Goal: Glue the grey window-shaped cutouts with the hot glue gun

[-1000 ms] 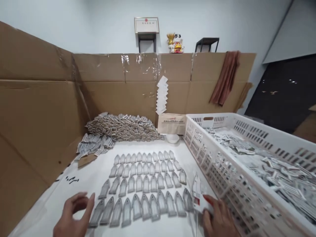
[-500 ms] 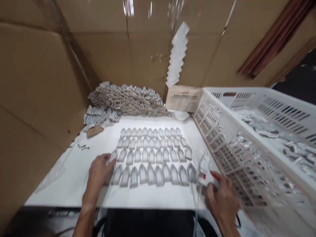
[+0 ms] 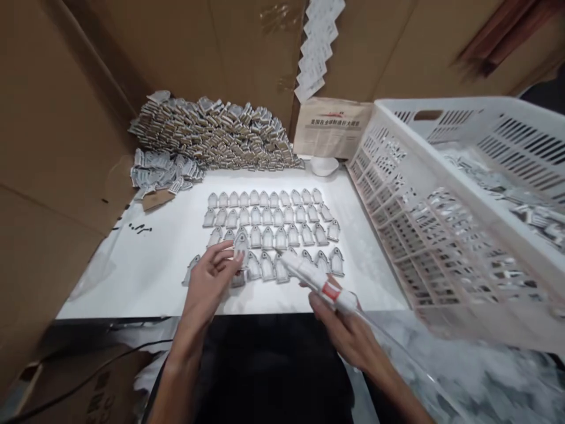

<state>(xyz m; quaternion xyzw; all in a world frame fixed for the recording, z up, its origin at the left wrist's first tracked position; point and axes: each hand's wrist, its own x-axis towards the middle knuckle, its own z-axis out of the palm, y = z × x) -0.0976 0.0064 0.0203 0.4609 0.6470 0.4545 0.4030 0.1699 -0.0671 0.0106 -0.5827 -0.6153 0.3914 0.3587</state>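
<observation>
Far left, at the cardboard wall (image 3: 53,135): heap of stacked metal pieces (image 3: 207,132) at the back of the white table (image 3: 145,265). Left hand (image 3: 212,280) low over the front rows of flat metal tags (image 3: 269,221), fingers pinching one tag (image 3: 241,241) lifted just above its row. Just right of it, right hand (image 3: 339,324) wrapped around a white glue gun (image 3: 315,280), nozzle aimed toward the pinched tag. Far right: white crate (image 3: 441,194) holding more loose pieces.

Crate (image 3: 463,194) right of tag rows (image 3: 269,227)
</observation>
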